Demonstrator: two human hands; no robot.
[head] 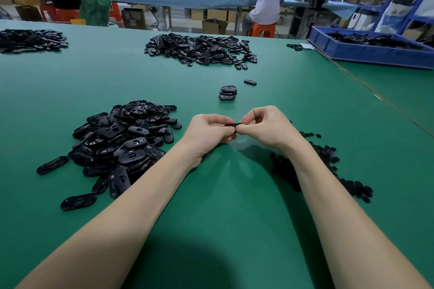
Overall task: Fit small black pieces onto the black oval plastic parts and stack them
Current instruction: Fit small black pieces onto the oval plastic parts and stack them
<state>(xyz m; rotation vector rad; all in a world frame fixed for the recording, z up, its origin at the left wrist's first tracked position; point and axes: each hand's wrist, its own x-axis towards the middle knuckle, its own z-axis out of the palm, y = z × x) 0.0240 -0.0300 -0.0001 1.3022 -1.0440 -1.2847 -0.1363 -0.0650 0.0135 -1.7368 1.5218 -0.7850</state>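
- Green matting covers the counter (pixel 234 218) that fills most of my view, with both bare forearms reaching out across it.
- A blue bin (pixel 366 50) holding black parts sits at the far right edge.
- I see a wide heap of black oval parts (pixel 199 50) far ahead, and another far heap (pixel 32 40) at the left edge.
- A nearer pile of oval plastic parts (pixel 124 145) lies just left of the left forearm.
- A pile of small black pieces (pixel 321 166) lies beside and partly behind the right forearm.
- The left hand (pixel 206 130) and right hand (pixel 265 125) meet in the middle, each grip clenched on one end of a single black oval part (pixel 232 124), held edge-on above the counter.
- A short stack of finished ovals (pixel 227 92) stands beyond the hands.
- One lone oval (pixel 250 82) lies just past that stack.
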